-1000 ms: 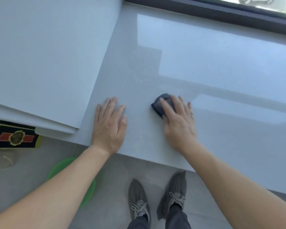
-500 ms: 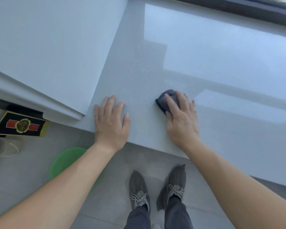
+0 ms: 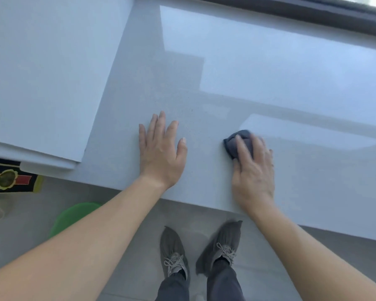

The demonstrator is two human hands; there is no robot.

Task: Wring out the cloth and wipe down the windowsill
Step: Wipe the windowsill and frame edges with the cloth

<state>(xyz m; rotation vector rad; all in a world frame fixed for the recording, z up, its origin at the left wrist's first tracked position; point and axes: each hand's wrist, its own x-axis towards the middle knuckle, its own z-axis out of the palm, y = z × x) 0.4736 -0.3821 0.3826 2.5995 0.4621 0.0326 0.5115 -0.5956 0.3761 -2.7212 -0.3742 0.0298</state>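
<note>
Pale grey sill [image 3: 204,88] fills most of the view, glossy, window glare on its far and right part, dark frame [image 3: 313,16] along the top edge. Left hand [image 3: 161,153] lies flat on sill near the front edge, palm down, fingers spread a little, holding nothing. Right hand [image 3: 253,170] is palm down on the dark grey cloth [image 3: 240,141], fingers together over it, pressing it onto sill; cloth is bunched small, its far and left part showing past the fingertips. Hands are apart, cloth to the right of left hand. White wall [image 3: 41,72] at left. Below: grey floor, two grey shoes [image 3: 175,250], green basin [image 3: 74,216] partly hidden by left forearm, black-red-yellow box [image 3: 9,178] at far left.
</note>
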